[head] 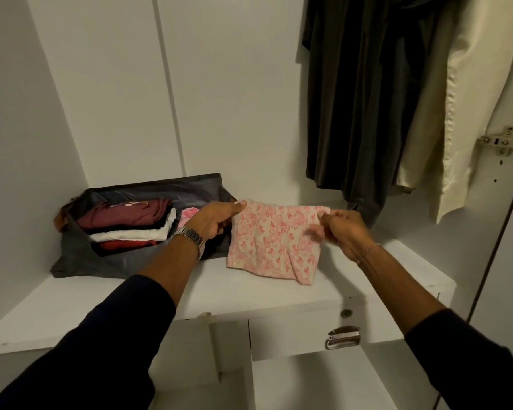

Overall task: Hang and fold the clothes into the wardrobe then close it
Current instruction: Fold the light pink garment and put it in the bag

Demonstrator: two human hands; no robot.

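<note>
You had a dark coat point(359, 99) hung and folded tops binned; your left hand point(216, 218) and right hand point(345, 232) pinched the pink floral cotton garment point(274, 241), fingers clamped, wardrobe unclosed.

I see a cream cloth point(274, 239) printed with pink bows, a grey bag point(107, 261) — maroon, white, red folds inside — and white shelf point(101, 297).

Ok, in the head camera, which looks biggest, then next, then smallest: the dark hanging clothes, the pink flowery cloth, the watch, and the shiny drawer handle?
1. Dark hanging clothes
2. Pink cloth
3. Watch and drawer handle: these look about the same size, and the handle is nearer the camera, so no ranking between them.
</note>
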